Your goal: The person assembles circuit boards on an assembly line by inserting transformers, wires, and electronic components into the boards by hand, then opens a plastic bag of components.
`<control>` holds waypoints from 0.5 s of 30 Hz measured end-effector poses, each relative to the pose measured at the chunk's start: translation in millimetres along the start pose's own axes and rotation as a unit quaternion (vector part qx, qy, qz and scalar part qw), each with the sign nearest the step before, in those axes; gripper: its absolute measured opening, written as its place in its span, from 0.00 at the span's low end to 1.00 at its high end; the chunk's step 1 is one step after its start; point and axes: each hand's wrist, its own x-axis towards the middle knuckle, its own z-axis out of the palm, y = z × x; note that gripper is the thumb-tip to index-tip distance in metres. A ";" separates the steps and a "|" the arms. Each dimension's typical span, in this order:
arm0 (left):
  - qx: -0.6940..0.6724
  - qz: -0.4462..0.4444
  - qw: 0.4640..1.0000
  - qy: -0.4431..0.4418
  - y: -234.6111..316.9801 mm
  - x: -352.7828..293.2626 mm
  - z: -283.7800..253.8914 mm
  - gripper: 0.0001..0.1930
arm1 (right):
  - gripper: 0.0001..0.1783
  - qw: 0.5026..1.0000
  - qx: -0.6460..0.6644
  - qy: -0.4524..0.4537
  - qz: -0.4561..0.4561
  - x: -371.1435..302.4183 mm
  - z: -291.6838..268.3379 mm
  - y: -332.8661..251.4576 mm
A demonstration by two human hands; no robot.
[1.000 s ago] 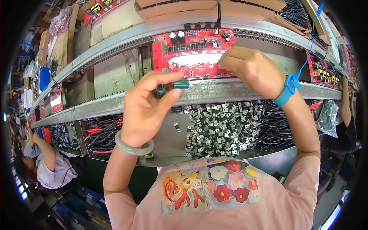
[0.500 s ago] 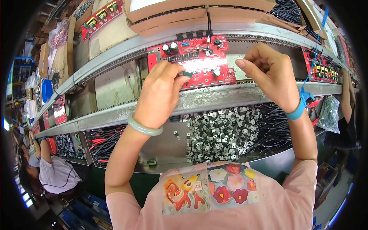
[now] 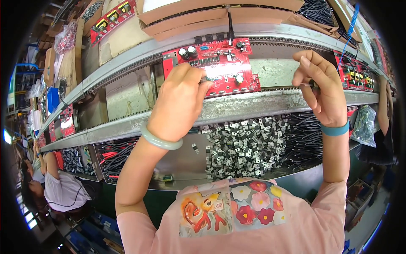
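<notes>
A red circuit board (image 3: 228,86) lies between the rails of the line, carrying capacitors and rows of small parts. My left hand (image 3: 177,101) is over its left front area, thumb and forefinger closed on a small dark green component (image 3: 208,78) at the board's surface, mostly hidden by the fingertips. To the right of the board, my right hand (image 3: 325,86) is raised with curled fingers. Held in it is a small dark component (image 3: 313,83) with thin pale leads; its kind is unclear. Below the front rail, a heap of loose black transistors (image 3: 245,148) with silver tabs lies in a metal tray.
Black cables (image 3: 302,139) lie right of the transistors, red and black ones (image 3: 114,158) to the left. Cardboard boxes (image 3: 262,17) stand behind the back rail. Another populated red board (image 3: 357,74) is on the line at right. Other people (image 3: 65,190) work at both sides.
My right hand has moved right, away from the board, and turned; a small dark component now shows in its fingers. My left hand has shifted only slightly at the board.
</notes>
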 end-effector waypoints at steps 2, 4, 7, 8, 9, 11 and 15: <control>0.005 0.012 1.000 0.003 2.1 -1.3 1.1 0.09 | 0.14 1.000 -0.010 -0.015 0.016 -1.7 -1.6 -1.4; 0.008 0.027 1.000 0.006 2.9 -2.5 3.6 0.09 | 0.13 1.000 0.009 -0.006 0.007 -2.0 -2.7 0.4; 0.011 0.015 1.000 0.009 5.4 -4.9 2.2 0.09 | 0.13 1.000 0.024 0.006 -0.011 -0.8 -4.5 3.0; 0.011 0.013 1.000 0.001 6.1 -4.5 1.5 0.09 | 0.13 1.000 0.024 0.009 -0.011 -0.1 -6.4 4.5; 0.012 0.012 1.000 -0.006 6.6 -4.2 1.3 0.09 | 0.12 1.000 0.026 0.003 -0.017 0.7 -8.4 6.6; 0.012 0.015 1.000 -0.004 7.3 -4.9 1.1 0.09 | 0.12 0.999 0.029 -0.003 -0.023 1.6 -8.4 11.3; 0.008 -0.003 1.000 -0.009 6.3 -5.0 0.0 0.09 | 0.09 0.999 0.033 0.030 -0.031 2.1 0.4 14.4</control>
